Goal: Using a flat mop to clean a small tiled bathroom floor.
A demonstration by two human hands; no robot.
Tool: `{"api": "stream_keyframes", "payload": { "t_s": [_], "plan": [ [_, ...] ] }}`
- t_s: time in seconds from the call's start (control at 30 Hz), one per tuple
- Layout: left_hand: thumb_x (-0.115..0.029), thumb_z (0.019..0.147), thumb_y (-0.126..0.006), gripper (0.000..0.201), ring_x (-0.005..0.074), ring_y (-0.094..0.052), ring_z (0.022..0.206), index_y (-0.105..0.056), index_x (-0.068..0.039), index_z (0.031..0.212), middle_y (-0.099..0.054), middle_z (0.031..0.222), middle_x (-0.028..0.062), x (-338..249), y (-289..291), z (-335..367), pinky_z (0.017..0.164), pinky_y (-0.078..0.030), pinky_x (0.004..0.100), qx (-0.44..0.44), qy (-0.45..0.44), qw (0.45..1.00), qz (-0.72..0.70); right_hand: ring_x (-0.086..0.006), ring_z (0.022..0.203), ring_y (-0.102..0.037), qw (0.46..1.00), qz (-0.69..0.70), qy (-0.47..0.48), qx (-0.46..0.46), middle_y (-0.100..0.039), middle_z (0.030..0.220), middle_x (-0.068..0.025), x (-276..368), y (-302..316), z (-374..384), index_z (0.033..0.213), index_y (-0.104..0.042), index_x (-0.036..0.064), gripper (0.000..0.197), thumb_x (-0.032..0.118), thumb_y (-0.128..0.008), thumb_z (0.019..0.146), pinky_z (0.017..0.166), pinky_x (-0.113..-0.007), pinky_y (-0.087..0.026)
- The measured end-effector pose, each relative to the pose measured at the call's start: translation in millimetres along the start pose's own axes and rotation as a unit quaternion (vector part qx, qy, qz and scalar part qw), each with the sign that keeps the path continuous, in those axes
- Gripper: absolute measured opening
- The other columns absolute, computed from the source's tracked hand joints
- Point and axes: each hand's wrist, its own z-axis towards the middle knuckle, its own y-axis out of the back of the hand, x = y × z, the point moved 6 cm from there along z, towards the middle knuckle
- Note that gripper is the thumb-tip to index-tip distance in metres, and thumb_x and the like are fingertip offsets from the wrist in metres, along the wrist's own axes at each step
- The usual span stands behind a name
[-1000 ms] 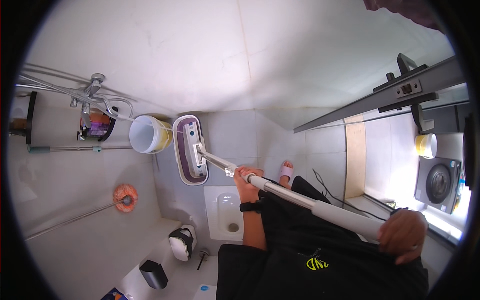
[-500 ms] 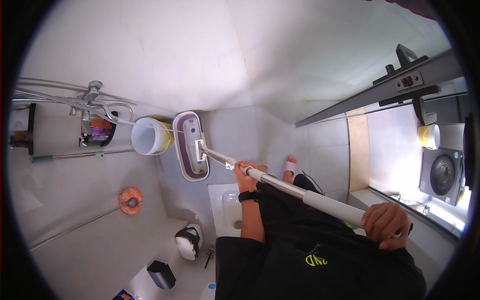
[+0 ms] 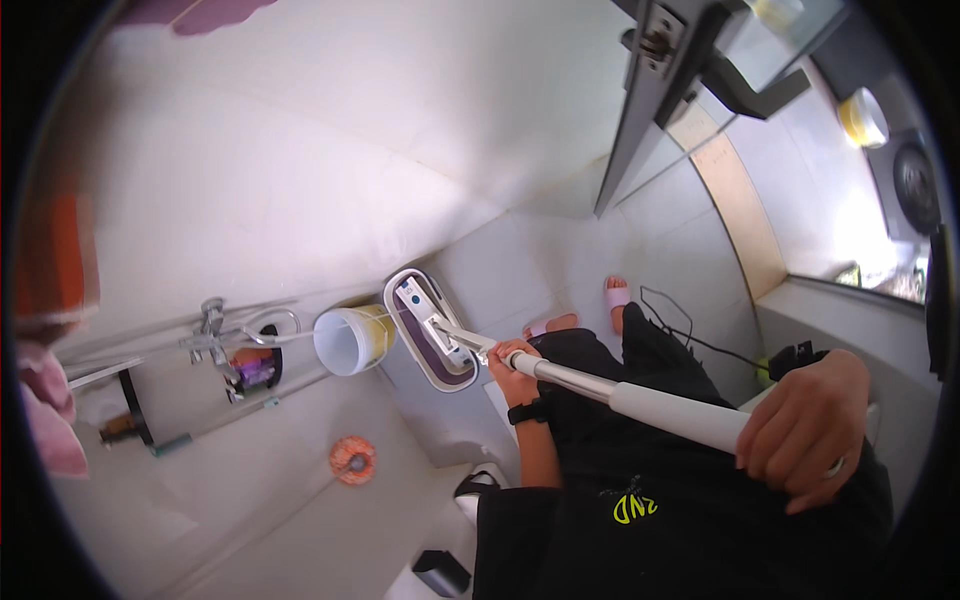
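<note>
1. A flat mop [image 3: 580, 381] slants across the middle of the view, its pole running from an oval bucket [image 3: 424, 350] up to the person's right side.
2. The mop head [image 3: 434, 322], pale and rectangular, sits within the bucket's white rim, over the purple interior; whether it touches the bottom cannot be told.
3. The left hand [image 3: 515, 362], with a black band [image 3: 528, 411] at its wrist, has its grip wrapped around the lower pole, near the mop head.
4. The right hand [image 3: 812, 425], a ring on one finger, has its grip curled over the upper end of the thick white sleeve [image 3: 680, 415].
5. The oval bucket stands on the grey tiled floor [image 3: 500, 260], by the edge where the floor meets the pale wall.
6. Just beside it, toward the floor's corner, is a round white-and-yellow bucket [image 3: 377, 335].
7. The person's feet, in pink slippers [image 3: 619, 296], stand on the floor beyond the pole; the person wears black clothes [image 3: 570, 520].
8. Left of the buckets are a chrome tap [image 3: 210, 335] on the wall and a dark corner shelf [image 3: 274, 368]; nearer the person is a fluffy orange brush head [image 3: 353, 460].
9. At the right, a grey-framed door [image 3: 630, 135] stands ajar by the floor's beige threshold [image 3: 735, 190], with a dark washing machine [image 3: 915, 185] beyond.
</note>
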Motion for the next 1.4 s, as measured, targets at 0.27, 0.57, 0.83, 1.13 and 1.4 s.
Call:
{"api": "stream_keyframes", "payload": {
  "t_s": [0.27, 0.57, 0.83, 1.13, 1.4],
  "plan": [
    [0.0, 0.073, -0.051, 0.016, 0.0077, -0.045, 0.045, -0.04, -0.006, 0.065, -0.04, 0.052, -0.0017, -68.9, 38.1, 18.8, 0.045, -0.045, 0.02, -0.044, -0.022, 0.996, 0.08, -0.0206, 0.069, -0.053, 1.0, 0.002, 0.009, -0.011, -0.047, 0.068, -0.0072, -51.1, -52.1, 6.3, 0.065, -0.048, 0.0015, 0.017, 0.008, -0.054, 0.079, 0.076, -0.034, -0.044],
    [0.002, 0.071, -0.052, 0.02, 0.0079, -0.044, 0.045, -0.039, -0.007, 0.06, -0.042, 0.052, -0.0011, -66.5, 38.1, 25.1, 0.043, -0.043, 0.0201, -0.073, -0.012, 0.993, 0.089, -0.0202, 0.066, -0.051, 0.998, 0.039, 0.027, -0.028, -0.045, 0.067, -0.0058, -59.3, -52.1, -3.8, 0.063, -0.046, 0.0029, 0.019, 0.01, -0.053, 0.079, 0.072, -0.032, -0.042],
    [0.001, 0.073, -0.051, 0.02, 0.0082, -0.043, 0.045, -0.038, -0.007, 0.06, -0.042, 0.053, -0.0008, -40.9, 23.9, -19.7, 0.044, -0.041, 0.0194, -0.115, 0.025, 0.99, 0.083, -0.0192, 0.062, -0.051, 0.98, 0.073, 0.183, -0.013, -0.044, 0.062, -0.0045, -15.9, -29.8, 7.0, 0.064, -0.045, 0.0051, 0.023, 0.017, -0.054, 0.081, 0.064, -0.03, -0.042],
    [0.0, 0.073, -0.055, 0.014, 0.0099, -0.05, 0.054, -0.043, -0.003, 0.068, -0.045, 0.057, 0.0019, -79.3, 7.0, -35.0, 0.05, -0.045, 0.0193, -0.114, 0.05, 0.989, 0.078, -0.0281, 0.056, -0.053, 0.935, 0.162, 0.317, 0.011, -0.049, 0.058, -0.0098, -26.4, -42.1, 78.1, 0.064, -0.044, 0.0054, 0.019, 0.016, -0.056, 0.074, 0.048, -0.033, -0.04],
    [-0.006, 0.075, -0.055, 0.025, 0.0137, -0.05, 0.054, -0.04, 0.004, 0.092, -0.046, 0.063, 0.0057, -129.7, 13.4, -22.6, 0.054, -0.048, 0.0236, -0.123, 0.004, 0.968, 0.22, -0.0277, 0.051, -0.052, 0.937, 0.16, 0.312, -0.004, -0.049, 0.054, -0.0091, -51.3, -70.2, 115.0, 0.061, -0.043, 0.0058, 0.023, 0.018, -0.059, 0.073, 0.044, -0.033, -0.038]
  ]
}}
